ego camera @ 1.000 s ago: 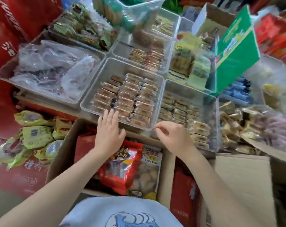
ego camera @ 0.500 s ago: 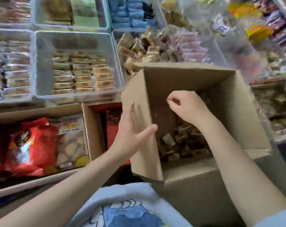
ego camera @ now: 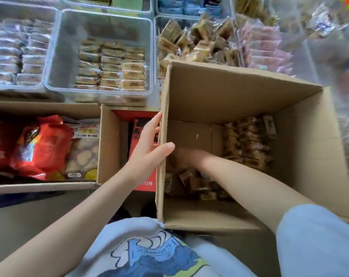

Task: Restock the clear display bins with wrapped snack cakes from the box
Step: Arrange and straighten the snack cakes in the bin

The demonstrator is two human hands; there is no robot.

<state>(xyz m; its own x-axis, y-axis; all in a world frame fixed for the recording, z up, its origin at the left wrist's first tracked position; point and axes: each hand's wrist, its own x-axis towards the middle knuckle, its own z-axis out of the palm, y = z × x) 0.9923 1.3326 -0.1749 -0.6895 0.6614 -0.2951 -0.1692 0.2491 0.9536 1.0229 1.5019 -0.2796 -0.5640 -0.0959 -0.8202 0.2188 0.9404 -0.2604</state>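
An open cardboard box (ego camera: pixel 239 96) stands in front of me with wrapped brown snack cakes (ego camera: pixel 247 140) lying on its bottom. My left hand (ego camera: pixel 147 144) pinches the box's left wall, thumb inside and fingers outside. My right hand (ego camera: pixel 191 156) reaches deep into the box among the cakes at the lower left; it is blurred and its fingers are hard to make out. Beyond the box, a clear display bin (ego camera: pixel 101 29) holds neat rows of wrapped cakes (ego camera: pixel 111 66) in its near half.
A second clear bin (ego camera: pixel 15 52) of wrapped cakes sits at the left, and a heap of loose wrapped cakes (ego camera: pixel 199 43) and pink packets (ego camera: pixel 263 47) at the back right. A carton (ego camera: pixel 107 144) with red snack bags (ego camera: pixel 43 144) lies left of the box.
My view turned from the bins to the box. My left hand closed onto the box's left wall, and my right hand went from the rim down to the cakes inside.
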